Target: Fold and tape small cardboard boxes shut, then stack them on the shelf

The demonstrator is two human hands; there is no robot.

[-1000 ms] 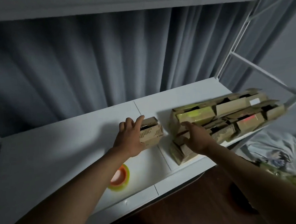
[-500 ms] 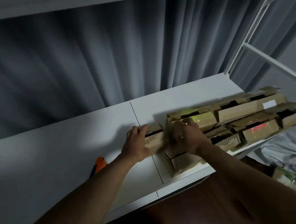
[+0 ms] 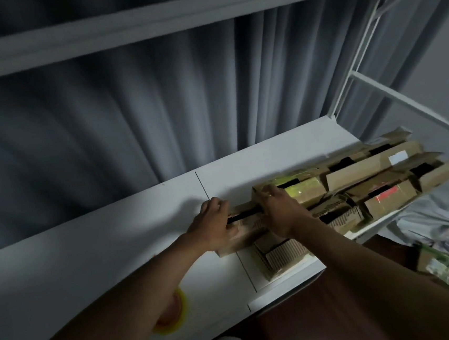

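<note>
A dim room, grey curtain (image 3: pixel 130 118) behind a white shelf (image 3: pixel 94 253): a person's left hand (image 3: pixel 213 223) and right hand (image 3: pixel 278 211), fingers curled, grip one small cardboard box (image 3: pixel 241 230) from either side, apparently to slide it flush against the stack of boxes (image 3: pixel 356 184) at the shelf's right end. Roughly eight boxes sit there in two layers, several flaps gaping; blur prevents a firm count. One roll of yellow tape (image 3: pixel 174 314) lies near the front edge, half hidden by the left forearm
</note>
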